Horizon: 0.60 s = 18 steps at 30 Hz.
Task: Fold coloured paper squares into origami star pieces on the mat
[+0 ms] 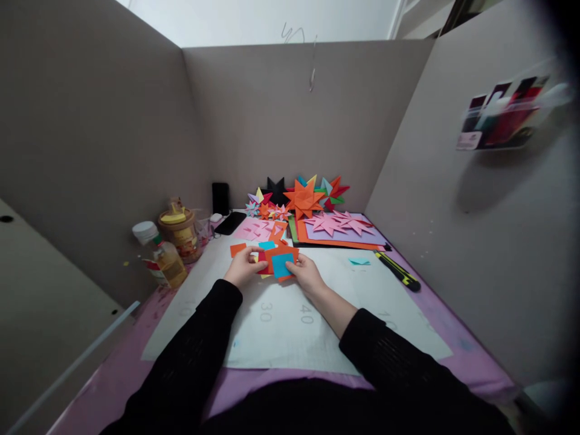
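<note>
Several small coloured paper squares are held above the white sheet [290, 344] between my two hands. My right hand [309, 275] pinches a blue paper square [281, 267] with orange paper [290, 249] behind it. On the other side, my left hand [243, 266] grips the edge of red paper [263, 263] and other squares with thumb and fingers; yellow edges peek out there. Just beyond my hands lie another blue piece [267, 245] and an orange piece [238, 249]. How many layers are in each grip is hidden.
Folded paper stars [304, 198] stand at the back, with pink stars [327, 223] on stacked paper. A yellow-black utility knife [397, 270] and a folded light-blue piece [359, 261] lie right. A bottle [168, 266], a jar [178, 232] and a phone [231, 223] are left. Grey partitions surround the table.
</note>
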Each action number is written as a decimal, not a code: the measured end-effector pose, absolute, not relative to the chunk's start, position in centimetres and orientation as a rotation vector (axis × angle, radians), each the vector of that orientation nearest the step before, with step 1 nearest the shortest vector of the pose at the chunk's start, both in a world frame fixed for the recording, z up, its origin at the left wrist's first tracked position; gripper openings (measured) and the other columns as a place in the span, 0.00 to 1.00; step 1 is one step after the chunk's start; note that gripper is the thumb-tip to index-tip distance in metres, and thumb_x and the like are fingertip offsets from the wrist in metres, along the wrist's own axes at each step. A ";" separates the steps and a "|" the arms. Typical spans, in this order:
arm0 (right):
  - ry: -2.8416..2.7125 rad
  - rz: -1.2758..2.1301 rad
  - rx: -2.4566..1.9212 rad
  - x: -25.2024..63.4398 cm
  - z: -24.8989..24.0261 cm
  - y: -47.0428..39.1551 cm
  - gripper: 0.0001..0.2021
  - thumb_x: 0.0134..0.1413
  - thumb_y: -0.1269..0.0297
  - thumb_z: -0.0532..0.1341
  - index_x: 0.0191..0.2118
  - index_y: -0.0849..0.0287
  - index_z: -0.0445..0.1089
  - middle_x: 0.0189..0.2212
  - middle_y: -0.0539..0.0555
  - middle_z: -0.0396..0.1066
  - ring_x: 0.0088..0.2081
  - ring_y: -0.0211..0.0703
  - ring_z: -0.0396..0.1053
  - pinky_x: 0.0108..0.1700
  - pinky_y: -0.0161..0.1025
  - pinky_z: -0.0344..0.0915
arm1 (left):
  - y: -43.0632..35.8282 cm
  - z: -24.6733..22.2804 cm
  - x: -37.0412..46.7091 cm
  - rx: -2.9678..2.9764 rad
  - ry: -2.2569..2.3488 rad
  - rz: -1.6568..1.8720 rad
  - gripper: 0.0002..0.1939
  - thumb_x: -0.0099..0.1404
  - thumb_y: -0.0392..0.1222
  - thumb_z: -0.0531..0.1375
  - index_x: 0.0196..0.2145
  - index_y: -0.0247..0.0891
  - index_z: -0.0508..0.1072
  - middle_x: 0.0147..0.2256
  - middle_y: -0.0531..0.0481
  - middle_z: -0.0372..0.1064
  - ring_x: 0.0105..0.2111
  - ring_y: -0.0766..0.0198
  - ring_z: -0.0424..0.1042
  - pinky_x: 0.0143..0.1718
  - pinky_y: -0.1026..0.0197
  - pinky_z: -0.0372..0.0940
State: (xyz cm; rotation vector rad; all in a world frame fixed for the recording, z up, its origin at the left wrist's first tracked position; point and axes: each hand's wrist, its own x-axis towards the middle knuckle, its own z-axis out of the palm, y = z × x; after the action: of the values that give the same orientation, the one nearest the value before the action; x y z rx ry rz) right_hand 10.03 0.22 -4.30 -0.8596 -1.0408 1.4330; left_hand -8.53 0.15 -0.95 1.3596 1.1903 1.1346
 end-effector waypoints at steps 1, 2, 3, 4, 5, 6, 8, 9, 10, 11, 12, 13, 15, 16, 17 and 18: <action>-1.024 1.420 -0.877 10.2 -4.4 0.4 0.19 0.35 0.61 0.66 0.37 0.62 0.67 0.29 0.54 0.74 0.28 0.44 0.72 0.33 0.42 0.69 | 0.3 -1.1 -8.8 1.345 1.206 1.168 0.26 0.43 0.42 0.68 0.40 0.33 0.67 0.20 0.54 0.67 0.21 0.65 0.69 0.24 0.65 0.64; -1.008 1.405 -0.895 10.4 -4.5 0.5 0.19 0.35 0.60 0.66 0.37 0.62 0.67 0.29 0.54 0.74 0.28 0.44 0.72 0.32 0.42 0.69 | 0.5 -1.2 -9.0 1.332 1.214 1.198 0.25 0.43 0.42 0.68 0.38 0.33 0.67 0.21 0.53 0.68 0.21 0.64 0.70 0.24 0.64 0.65; -0.992 1.386 -0.910 10.6 -4.6 0.6 0.19 0.35 0.60 0.66 0.37 0.62 0.67 0.29 0.54 0.74 0.27 0.44 0.71 0.32 0.41 0.69 | 0.7 -1.4 -9.2 1.323 1.218 1.224 0.24 0.43 0.42 0.68 0.37 0.34 0.66 0.22 0.53 0.69 0.22 0.64 0.71 0.25 0.64 0.65; -0.979 1.365 -0.919 10.7 -4.7 0.7 0.19 0.35 0.60 0.66 0.37 0.62 0.68 0.28 0.54 0.74 0.27 0.44 0.71 0.31 0.41 0.69 | 0.8 -1.5 -9.5 1.319 1.222 1.243 0.23 0.43 0.42 0.68 0.36 0.34 0.66 0.23 0.52 0.69 0.23 0.63 0.71 0.26 0.63 0.66; -0.972 1.349 -0.920 10.8 -4.7 0.8 0.18 0.35 0.60 0.66 0.37 0.61 0.68 0.28 0.53 0.74 0.27 0.43 0.71 0.31 0.41 0.69 | 1.0 -1.5 -9.6 1.316 1.224 1.257 0.22 0.43 0.42 0.68 0.36 0.34 0.66 0.23 0.51 0.70 0.24 0.63 0.72 0.26 0.63 0.66; -0.970 1.341 -0.913 10.9 -4.7 0.8 0.18 0.36 0.61 0.66 0.36 0.61 0.68 0.29 0.53 0.74 0.28 0.43 0.71 0.32 0.40 0.69 | 1.0 -1.6 -9.7 1.311 1.226 1.264 0.22 0.43 0.42 0.68 0.35 0.34 0.66 0.24 0.51 0.70 0.24 0.63 0.72 0.26 0.63 0.67; -0.979 1.344 -0.887 10.9 -4.7 0.9 0.17 0.36 0.62 0.65 0.36 0.61 0.68 0.29 0.53 0.73 0.28 0.42 0.71 0.32 0.40 0.69 | 1.0 -1.6 -9.7 1.292 1.217 1.264 0.21 0.43 0.41 0.68 0.33 0.34 0.65 0.24 0.50 0.71 0.24 0.62 0.72 0.26 0.63 0.67; -0.990 1.350 -0.875 10.8 -4.7 0.8 0.17 0.37 0.63 0.65 0.37 0.61 0.68 0.29 0.52 0.73 0.28 0.42 0.71 0.32 0.39 0.69 | 0.9 -1.5 -9.6 1.279 1.207 1.261 0.21 0.43 0.41 0.68 0.33 0.34 0.65 0.25 0.50 0.72 0.25 0.62 0.73 0.27 0.63 0.67; -1.002 1.351 -0.868 10.8 -4.7 0.7 0.17 0.37 0.63 0.65 0.38 0.61 0.67 0.29 0.52 0.73 0.28 0.41 0.70 0.31 0.39 0.69 | 0.8 -1.5 -9.4 1.266 1.193 1.255 0.21 0.43 0.41 0.68 0.33 0.33 0.65 0.25 0.49 0.72 0.25 0.62 0.73 0.27 0.62 0.68; -1.014 1.346 -0.869 10.7 -4.7 0.6 0.18 0.37 0.64 0.65 0.39 0.61 0.67 0.29 0.52 0.73 0.28 0.41 0.70 0.31 0.39 0.69 | 0.7 -1.4 -9.2 1.253 1.180 1.248 0.21 0.43 0.41 0.68 0.34 0.33 0.65 0.26 0.48 0.72 0.26 0.62 0.73 0.28 0.62 0.68; -1.028 1.337 -0.877 10.6 -4.6 0.5 0.18 0.37 0.65 0.64 0.39 0.60 0.66 0.30 0.51 0.73 0.28 0.41 0.70 0.30 0.38 0.69 | 0.6 -1.4 -8.9 1.241 1.169 1.239 0.22 0.43 0.42 0.68 0.35 0.33 0.66 0.27 0.47 0.73 0.26 0.61 0.73 0.28 0.61 0.68; -1.044 1.327 -0.893 10.5 -4.5 0.3 0.18 0.37 0.65 0.64 0.39 0.59 0.66 0.30 0.51 0.73 0.27 0.41 0.70 0.30 0.38 0.69 | 0.4 -1.3 -8.6 1.234 1.156 1.226 0.23 0.43 0.42 0.68 0.36 0.33 0.66 0.28 0.46 0.73 0.27 0.60 0.73 0.29 0.60 0.69; -1.091 1.308 -0.932 10.3 -4.3 0.0 0.15 0.38 0.65 0.63 0.37 0.59 0.65 0.28 0.50 0.73 0.27 0.41 0.70 0.29 0.37 0.68 | 0.2 -1.3 -8.1 1.248 1.119 1.203 0.24 0.44 0.42 0.68 0.38 0.33 0.66 0.31 0.45 0.74 0.29 0.60 0.74 0.32 0.59 0.69; -1.120 1.300 -0.945 10.2 -4.2 -0.1 0.14 0.38 0.65 0.63 0.36 0.59 0.65 0.27 0.50 0.73 0.27 0.41 0.70 0.29 0.37 0.68 | 0.2 -1.3 -7.9 1.265 1.105 1.199 0.23 0.44 0.41 0.68 0.38 0.33 0.67 0.32 0.45 0.73 0.31 0.60 0.74 0.33 0.59 0.69; -1.150 1.291 -0.953 10.2 -4.2 -0.2 0.14 0.38 0.65 0.63 0.35 0.59 0.64 0.27 0.50 0.73 0.26 0.41 0.70 0.29 0.37 0.68 | 0.1 -1.4 -7.8 1.286 1.097 1.203 0.23 0.45 0.41 0.67 0.38 0.33 0.67 0.33 0.44 0.73 0.32 0.60 0.74 0.34 0.59 0.69; -1.175 1.281 -0.958 10.2 -4.2 -0.2 0.13 0.39 0.64 0.63 0.35 0.59 0.64 0.26 0.50 0.72 0.26 0.41 0.70 0.29 0.37 0.68 | 0.2 -1.4 -7.8 1.305 1.100 1.212 0.22 0.45 0.41 0.67 0.38 0.33 0.68 0.34 0.44 0.73 0.33 0.60 0.73 0.34 0.59 0.69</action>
State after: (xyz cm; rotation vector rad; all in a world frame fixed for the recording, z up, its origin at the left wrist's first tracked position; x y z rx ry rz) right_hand 10.16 -0.16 -4.16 -0.9578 -1.1751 1.2815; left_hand -7.77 0.15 -1.38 1.3050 1.1004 1.2122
